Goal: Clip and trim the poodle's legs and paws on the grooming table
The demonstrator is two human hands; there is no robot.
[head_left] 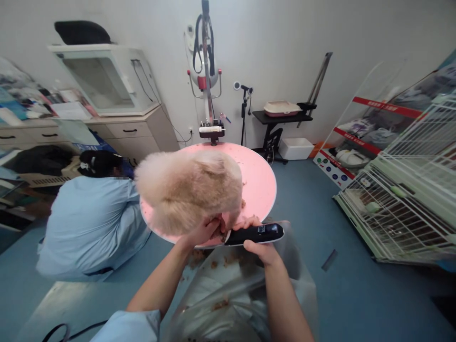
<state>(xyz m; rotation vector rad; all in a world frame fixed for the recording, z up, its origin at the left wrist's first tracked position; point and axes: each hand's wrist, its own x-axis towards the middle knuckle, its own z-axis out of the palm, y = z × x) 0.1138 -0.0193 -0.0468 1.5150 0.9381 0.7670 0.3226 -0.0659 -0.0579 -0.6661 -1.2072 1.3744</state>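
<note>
A fluffy, cream-and-tan dog (192, 185) stands on the round pink grooming table (261, 183), its head not clearly visible. My left hand (206, 230) is at the dog's underside by the table's near edge, its fingers closed around a lower leg that is mostly hidden. In my right hand (258, 247) is a black electric hair clipper (261, 233), gripped between thumb and fingers. The clipper lies nearly level and points left, its blade end close to my left fingers and the leg. Cut hair lies on the table and on my translucent apron (228, 299).
At left a person in a light blue gown (92, 223) crouches beside the table. A grooming post (206, 99) with a tool holder (213, 130) rises behind it. Wire cages (409, 204) stand at right. A dark comb-like strip (329, 260) lies on the floor.
</note>
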